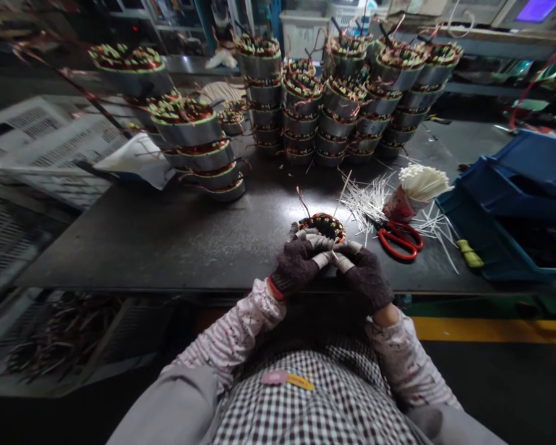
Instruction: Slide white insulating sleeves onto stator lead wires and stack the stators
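Both gloved: left hand (296, 264), right hand (366, 275), fingers (322, 259) curled, touching.

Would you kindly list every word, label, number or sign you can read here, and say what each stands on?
No text can be read in this view.
Pink and yellow tag on the checked apron: too small and blurred to read.
Purple screen at the top right: glowing, no characters legible.
White panels at the left: blurred, any markings unreadable.
Wound coil, red scissors, blue bins: no marking visible.

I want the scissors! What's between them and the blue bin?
Loose white sticks and a small yellow piece lie there, seen in the head view.
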`<state>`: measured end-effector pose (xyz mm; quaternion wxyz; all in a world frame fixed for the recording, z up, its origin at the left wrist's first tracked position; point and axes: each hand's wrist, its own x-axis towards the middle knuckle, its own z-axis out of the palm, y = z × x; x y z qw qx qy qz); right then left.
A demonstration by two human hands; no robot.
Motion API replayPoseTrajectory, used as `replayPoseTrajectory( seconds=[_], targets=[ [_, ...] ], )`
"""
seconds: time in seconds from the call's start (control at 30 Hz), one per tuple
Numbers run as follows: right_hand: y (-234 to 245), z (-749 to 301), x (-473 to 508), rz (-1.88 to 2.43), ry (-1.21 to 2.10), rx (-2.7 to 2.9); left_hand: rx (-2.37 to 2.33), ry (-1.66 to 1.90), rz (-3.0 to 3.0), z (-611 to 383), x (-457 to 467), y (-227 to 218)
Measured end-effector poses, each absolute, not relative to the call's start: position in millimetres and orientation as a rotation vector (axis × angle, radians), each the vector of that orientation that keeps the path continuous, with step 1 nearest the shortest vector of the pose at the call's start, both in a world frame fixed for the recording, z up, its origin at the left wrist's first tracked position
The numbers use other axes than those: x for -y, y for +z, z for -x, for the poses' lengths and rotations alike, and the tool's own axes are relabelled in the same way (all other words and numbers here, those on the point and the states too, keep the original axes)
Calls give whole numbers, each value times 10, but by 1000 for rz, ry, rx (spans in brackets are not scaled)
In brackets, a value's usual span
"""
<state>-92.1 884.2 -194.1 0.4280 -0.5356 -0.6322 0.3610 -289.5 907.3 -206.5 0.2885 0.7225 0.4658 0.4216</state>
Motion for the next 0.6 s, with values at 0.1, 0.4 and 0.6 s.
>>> replayPoseTrajectory(
  seconds=[0.1, 0.4, 0.6],
  targets=[
    [-2000, 901, -8857, 1268, 568, 1717, -1207, 1144, -1886, 2894, -9077, -2060],
    [-1808, 912, -8866, 900, 31, 1818, -1341, 1098, -1909, 2829, -9086, -2005],
    [-1881, 1000, -8844, 959, 891, 1396, -1345, 1129, -1973, 2902, -9033, -1989]
  ],
)
